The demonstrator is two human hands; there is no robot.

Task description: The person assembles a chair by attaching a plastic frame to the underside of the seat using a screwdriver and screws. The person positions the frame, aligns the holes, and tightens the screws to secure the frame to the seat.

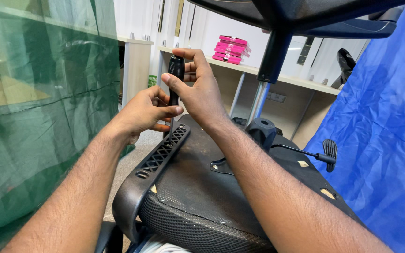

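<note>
Standing upright on the black plastic armrest bracket (162,152) of the overturned chair seat (202,187), the black-handled screwdriver (175,79) is grasped at its top by the right hand (198,91); its shaft is pinched by the left hand (148,110). A screw is judged to be in work; steady turning is needed.

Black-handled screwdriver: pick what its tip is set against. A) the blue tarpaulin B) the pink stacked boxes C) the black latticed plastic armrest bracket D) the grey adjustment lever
C: the black-handled screwdriver, gripped by the right hand and steadied by the left hand, points down into the black latticed plastic armrest bracket.
</note>
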